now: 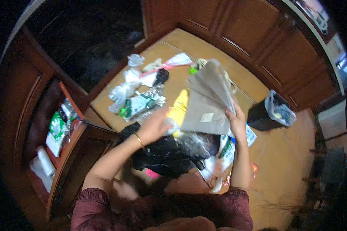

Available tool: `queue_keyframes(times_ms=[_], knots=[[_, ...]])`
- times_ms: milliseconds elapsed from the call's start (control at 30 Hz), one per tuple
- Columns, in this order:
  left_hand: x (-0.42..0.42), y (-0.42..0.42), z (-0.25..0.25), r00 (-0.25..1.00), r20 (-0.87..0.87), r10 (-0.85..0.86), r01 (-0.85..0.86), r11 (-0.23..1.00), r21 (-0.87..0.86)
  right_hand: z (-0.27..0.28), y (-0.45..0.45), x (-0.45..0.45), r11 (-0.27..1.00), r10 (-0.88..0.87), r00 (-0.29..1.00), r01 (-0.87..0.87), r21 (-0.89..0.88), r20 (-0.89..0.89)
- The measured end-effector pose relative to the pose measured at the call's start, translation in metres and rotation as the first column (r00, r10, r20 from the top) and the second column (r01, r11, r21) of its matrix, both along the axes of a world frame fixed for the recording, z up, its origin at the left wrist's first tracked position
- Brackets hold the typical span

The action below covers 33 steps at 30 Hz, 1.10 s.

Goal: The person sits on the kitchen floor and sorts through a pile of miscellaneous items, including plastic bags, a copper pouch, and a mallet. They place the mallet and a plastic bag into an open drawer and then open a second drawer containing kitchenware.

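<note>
My right hand (235, 118) grips the edge of a large grey plastic bag (209, 98), which is held up and spread, with a small pale label on it. My left hand (157, 124), blurred, is over a crumpled clear plastic bag (172, 126); whether it grips it I cannot tell. A yellow bag (180, 104) lies between the hands, partly behind the grey one. Below them are a black plastic bag (162, 156) and a crumpled clear bag (195, 143). Left of these, plastic bags (124, 92) and a green and clear package (140, 105) lie on the tiled floor.
A black bin (261, 115) with a bag liner stands at the right. An open cabinet (82, 138) at the left holds a white roll (46, 163) and packages. Wooden cabinet doors (245, 31) line the back. A red and white bag (176, 61) lies farther off.
</note>
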<state>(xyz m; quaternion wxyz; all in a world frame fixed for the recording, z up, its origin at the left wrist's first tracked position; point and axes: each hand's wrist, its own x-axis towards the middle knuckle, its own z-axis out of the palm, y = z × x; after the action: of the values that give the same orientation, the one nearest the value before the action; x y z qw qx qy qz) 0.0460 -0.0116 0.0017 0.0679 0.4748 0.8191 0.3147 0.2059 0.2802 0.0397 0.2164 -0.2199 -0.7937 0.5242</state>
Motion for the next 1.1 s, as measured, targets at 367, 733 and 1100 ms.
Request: queue_keyframes(times_ms=[367, 733, 1100], knots=[[0.003, 0.014, -0.025, -0.425, 0.825, -0.372, -0.427, 0.886, 0.180, -0.010, -0.088, 0.055, 0.617, -0.530, 0.821, 0.202, -0.760, -0.212], [0.138, 0.071, -0.112, -0.448, 0.878, -0.171, -0.352, 0.936, 0.002, -0.153, -0.161, 0.078, 0.662, -0.565, 0.824, 0.424, -0.618, -0.041], [0.111, 0.075, -0.111, -0.264, 0.965, -0.004, -0.343, 0.935, -0.090, -0.256, -0.147, 0.301, 0.690, -0.716, 0.584, 0.509, 0.515, 0.382]])
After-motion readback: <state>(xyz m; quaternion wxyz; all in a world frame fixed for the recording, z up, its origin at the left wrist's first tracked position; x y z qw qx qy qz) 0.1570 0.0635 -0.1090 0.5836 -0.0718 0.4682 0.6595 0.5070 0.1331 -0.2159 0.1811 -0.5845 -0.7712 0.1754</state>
